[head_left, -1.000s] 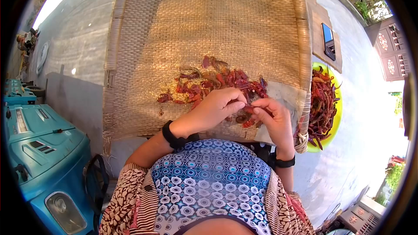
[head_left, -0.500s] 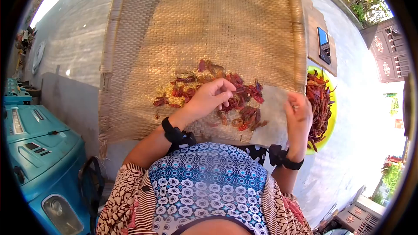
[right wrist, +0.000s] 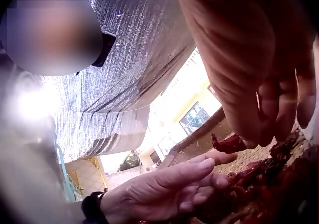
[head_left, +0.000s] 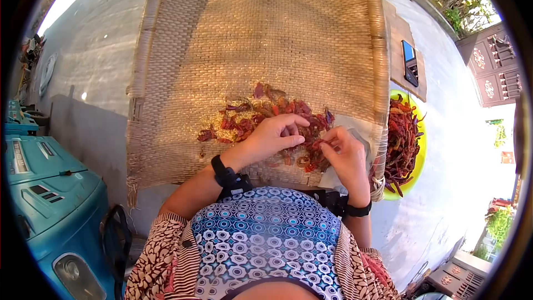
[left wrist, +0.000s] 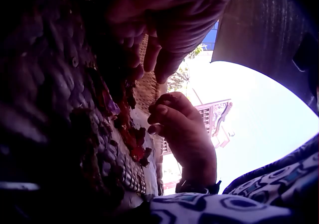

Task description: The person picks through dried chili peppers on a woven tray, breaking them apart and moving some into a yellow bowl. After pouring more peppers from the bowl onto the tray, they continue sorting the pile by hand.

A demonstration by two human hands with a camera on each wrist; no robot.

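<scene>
My right hand [head_left: 348,158] is at the right end of a heap of dried red chilies [head_left: 244,125] on a woven mat [head_left: 266,39]. Between its thumb and fingertips it pinches a dried chili [right wrist: 228,143], whose end juts out in the right wrist view. Just to the left, my left hand [head_left: 271,136] hovers over the heap with fingers loosely bent and nothing held. The fingertips of both hands are a short gap apart. Pale yellow seeds [head_left: 222,133] lie scattered around the torn chili pieces.
A yellow-green basin [head_left: 420,158] full of whole dried chilies stands right of the mat. Above it, a phone [head_left: 410,64] lies on cardboard [head_left: 395,28]. A grey sheet [head_left: 355,128] covers the mat's right corner. A teal vehicle [head_left: 55,189] stands at left.
The hands were together at a chili, then parted as the right hand swung right beside the basin. It has now come back left to the heap, pinching a chili.
</scene>
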